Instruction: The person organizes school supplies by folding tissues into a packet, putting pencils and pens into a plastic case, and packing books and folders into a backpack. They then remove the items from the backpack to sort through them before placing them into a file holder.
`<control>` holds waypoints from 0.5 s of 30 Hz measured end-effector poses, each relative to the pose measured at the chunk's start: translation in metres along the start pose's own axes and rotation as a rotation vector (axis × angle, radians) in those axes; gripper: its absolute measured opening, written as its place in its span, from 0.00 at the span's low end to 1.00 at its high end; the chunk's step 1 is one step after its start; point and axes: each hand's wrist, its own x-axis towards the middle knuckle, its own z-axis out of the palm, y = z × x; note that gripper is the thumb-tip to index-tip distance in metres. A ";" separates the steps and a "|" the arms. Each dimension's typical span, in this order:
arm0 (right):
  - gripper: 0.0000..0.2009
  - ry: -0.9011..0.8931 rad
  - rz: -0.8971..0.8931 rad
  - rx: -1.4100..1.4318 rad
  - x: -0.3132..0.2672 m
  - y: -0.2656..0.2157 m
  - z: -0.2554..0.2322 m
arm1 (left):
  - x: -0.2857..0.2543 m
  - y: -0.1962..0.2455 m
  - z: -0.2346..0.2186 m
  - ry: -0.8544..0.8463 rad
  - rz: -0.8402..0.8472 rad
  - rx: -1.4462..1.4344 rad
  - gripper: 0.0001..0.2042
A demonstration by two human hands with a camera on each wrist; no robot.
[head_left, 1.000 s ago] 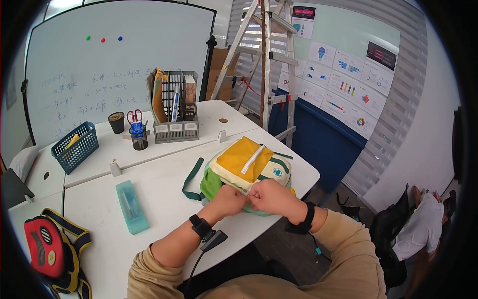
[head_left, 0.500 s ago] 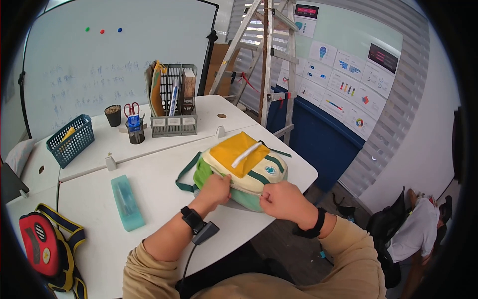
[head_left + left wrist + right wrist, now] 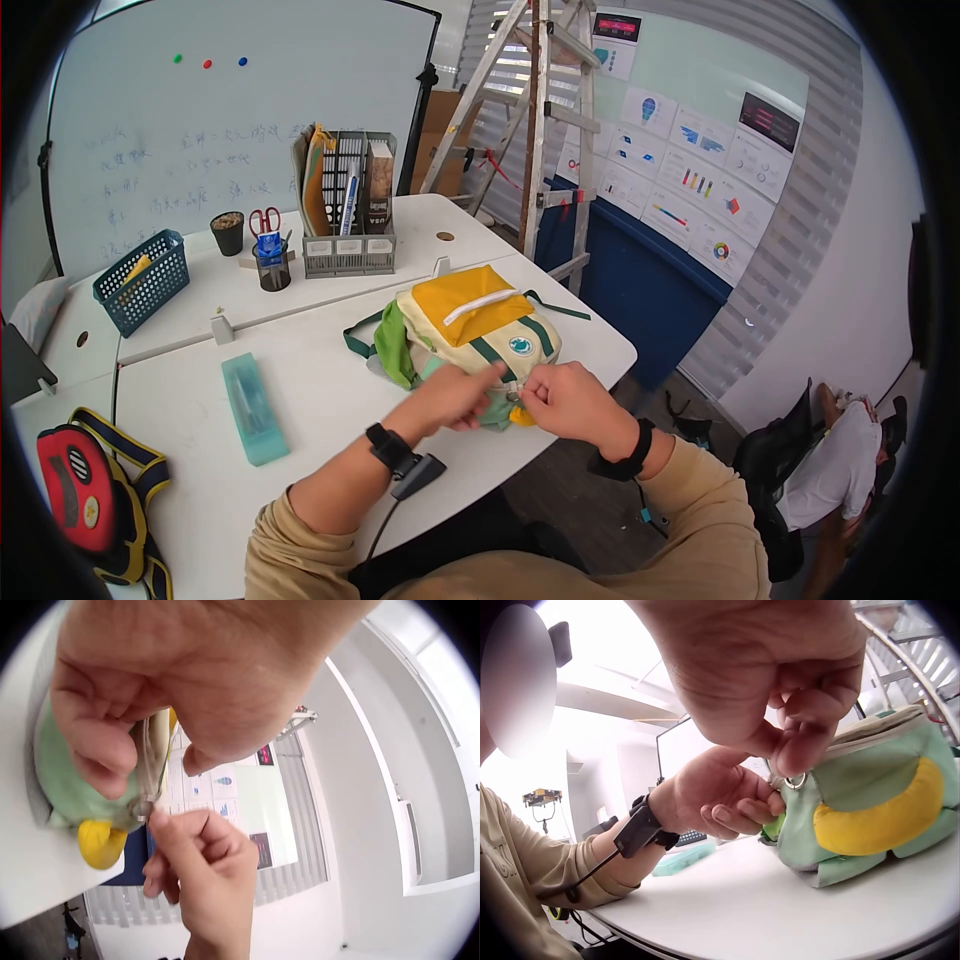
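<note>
A cream, green and yellow backpack [image 3: 470, 325] lies on the white table with its yellow front pocket facing up. My right hand [image 3: 575, 400] pinches the zipper at the near corner, where a small metal ring [image 3: 796, 781] hangs just below the fingertips. Close to it on the left, my left hand [image 3: 450, 395] has its thumb stretched out and its fingers loosely bent, with nothing seen between them. In the left wrist view the left hand [image 3: 172, 682] hangs over the mint-green side [image 3: 71, 776]. A yellow banana-shaped piece [image 3: 885, 817] sits on that side.
A teal pencil case [image 3: 254, 408] and a red and black bag [image 3: 95, 500] lie to the left. Farther back stand a blue basket [image 3: 143, 282], a pen cup [image 3: 272, 268], a plant pot [image 3: 228, 234] and a grey file holder [image 3: 350, 250]. A stepladder [image 3: 540, 130] rises behind the table.
The backpack has turned and shifted left, bringing its yellow piece into view. My hands moved apart along the front, then the left came off the left part and moved right toward the right hand.
</note>
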 end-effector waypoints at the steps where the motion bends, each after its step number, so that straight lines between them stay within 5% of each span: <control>1: 0.09 -0.005 -0.019 0.022 -0.001 -0.003 0.002 | 0.002 -0.005 0.012 -0.022 0.022 -0.072 0.34; 5: 0.09 -0.006 -0.052 0.049 -0.001 -0.004 0.005 | 0.023 -0.032 0.027 -0.038 0.078 -0.345 0.25; 9: 0.09 0.045 0.014 0.002 0.002 0.013 -0.001 | 0.021 -0.021 0.006 0.129 0.069 -0.195 0.18; 15: 0.10 0.022 0.203 0.120 0.030 0.068 -0.010 | 0.019 -0.020 -0.060 0.280 0.168 0.246 0.21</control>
